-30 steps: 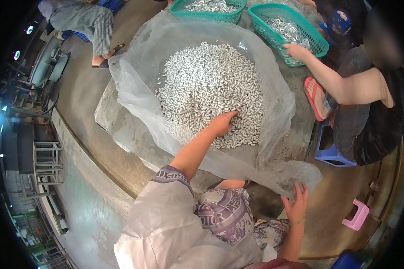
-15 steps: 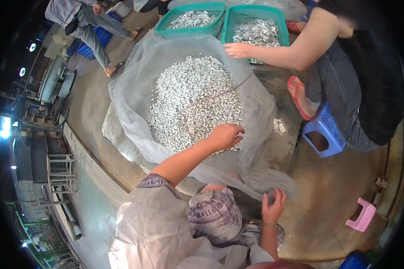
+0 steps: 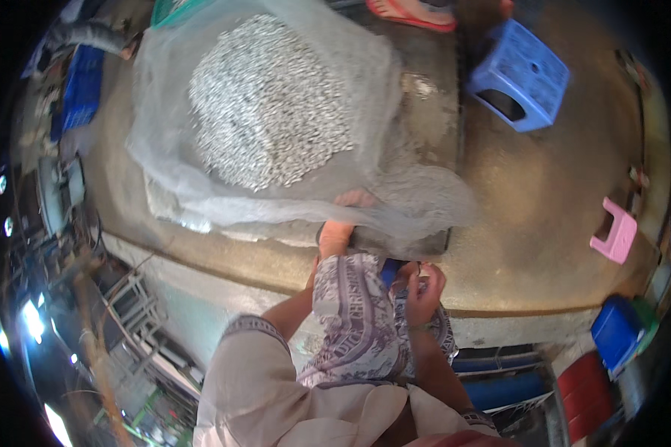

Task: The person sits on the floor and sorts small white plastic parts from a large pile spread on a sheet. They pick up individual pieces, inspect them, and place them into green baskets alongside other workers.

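Note:
My left hand (image 3: 312, 274) is down beside my left knee, mostly hidden by the patterned trousers (image 3: 348, 305), so its fingers cannot be made out. Next to my other knee is my right hand (image 3: 425, 293), its fingers loosely bent and apart, with nothing visible in them. Beyond my feet lies a broad heap of small silvery metal pieces (image 3: 268, 104) on a sheet of pale translucent netting (image 3: 373, 82). The netting's bunched near corner (image 3: 425, 201) lies ahead of my right hand, apart from it. My bare foot (image 3: 337, 235) is at the netting's near edge.
A blue plastic stool (image 3: 525, 74) stands at the upper right, near a red sandal (image 3: 417, 15). Farther right are a pink stool (image 3: 616, 231) and a blue bin (image 3: 617, 331). Blue crates (image 3: 82, 86) and part of a green basket (image 3: 173, 10) show at the upper left.
My left hand has drawn back from the heap to my knee. My right hand has come away from the netting corner. The view has shifted, leaving the co-worker mostly outside it.

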Tool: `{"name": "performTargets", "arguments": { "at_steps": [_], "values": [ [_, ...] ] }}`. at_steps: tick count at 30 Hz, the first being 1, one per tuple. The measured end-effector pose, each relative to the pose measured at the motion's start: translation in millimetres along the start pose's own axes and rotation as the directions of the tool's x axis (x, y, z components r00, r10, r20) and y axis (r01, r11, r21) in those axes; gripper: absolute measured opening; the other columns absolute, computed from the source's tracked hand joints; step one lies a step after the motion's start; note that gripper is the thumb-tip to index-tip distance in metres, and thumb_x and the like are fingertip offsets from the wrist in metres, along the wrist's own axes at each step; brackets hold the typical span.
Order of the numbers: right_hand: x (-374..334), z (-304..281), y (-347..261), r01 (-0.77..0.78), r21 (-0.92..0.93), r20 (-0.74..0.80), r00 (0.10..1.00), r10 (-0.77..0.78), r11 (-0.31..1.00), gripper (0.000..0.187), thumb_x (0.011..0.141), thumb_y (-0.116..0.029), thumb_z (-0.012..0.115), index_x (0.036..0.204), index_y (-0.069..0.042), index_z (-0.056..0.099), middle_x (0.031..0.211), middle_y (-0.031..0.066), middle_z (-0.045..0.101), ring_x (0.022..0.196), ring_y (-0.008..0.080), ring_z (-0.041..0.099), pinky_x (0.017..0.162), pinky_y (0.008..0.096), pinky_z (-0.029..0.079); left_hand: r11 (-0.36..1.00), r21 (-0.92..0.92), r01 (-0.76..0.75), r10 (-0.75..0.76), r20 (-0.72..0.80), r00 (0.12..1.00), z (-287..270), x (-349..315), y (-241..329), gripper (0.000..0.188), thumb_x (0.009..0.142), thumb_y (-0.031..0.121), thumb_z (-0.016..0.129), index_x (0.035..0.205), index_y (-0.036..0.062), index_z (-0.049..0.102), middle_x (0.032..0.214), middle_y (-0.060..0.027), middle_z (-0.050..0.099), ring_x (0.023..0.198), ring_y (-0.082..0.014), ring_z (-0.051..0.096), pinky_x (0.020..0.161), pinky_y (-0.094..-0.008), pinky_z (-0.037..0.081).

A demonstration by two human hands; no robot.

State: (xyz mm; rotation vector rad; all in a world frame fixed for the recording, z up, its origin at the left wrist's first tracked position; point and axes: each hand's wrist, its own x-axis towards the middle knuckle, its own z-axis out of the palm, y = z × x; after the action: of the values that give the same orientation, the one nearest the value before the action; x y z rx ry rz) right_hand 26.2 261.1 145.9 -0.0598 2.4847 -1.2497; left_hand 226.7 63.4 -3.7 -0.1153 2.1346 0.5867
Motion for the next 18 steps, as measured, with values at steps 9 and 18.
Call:
{"name": "performTargets", "arguments": {
  "at_steps": [9,18],
  "values": [
    [-41.8,-10.5,25.2,-0.124,0.050,-0.040,0.991,0.126,0.991,0.025,0.081,-0.010,0.059,0.104,-0.003,0.052,0.105,0.0147,0.050,0.096,0.0282,0.050,0.080,0.0351,0.043,0.982,0.107,0.154,-0.174,0.209,0.962,-24.8,-6.1,11.3,0.060,0.068,0.037,0.067,0.118,0.0102,0.048,0.101,-0.0156,0.061,0.092,-0.0322,0.059,0.082,-0.0421,0.047],
    [-81.8,-13.0,60.3,-0.346,0.260,-0.153,0.907,0.393,0.901,0.020,0.084,-0.013,0.051,0.102,-0.006,0.054,0.095,0.0086,0.055,0.073,0.0211,0.058,0.060,0.0315,0.048,0.941,0.123,0.314,-0.336,0.429,0.838,-31.7,-98.9,38.4,0.062,0.067,0.041,0.067,0.117,0.0090,0.047,0.101,-0.0178,0.061,0.094,-0.0346,0.059,0.081,-0.0421,0.047]
  ]
}}
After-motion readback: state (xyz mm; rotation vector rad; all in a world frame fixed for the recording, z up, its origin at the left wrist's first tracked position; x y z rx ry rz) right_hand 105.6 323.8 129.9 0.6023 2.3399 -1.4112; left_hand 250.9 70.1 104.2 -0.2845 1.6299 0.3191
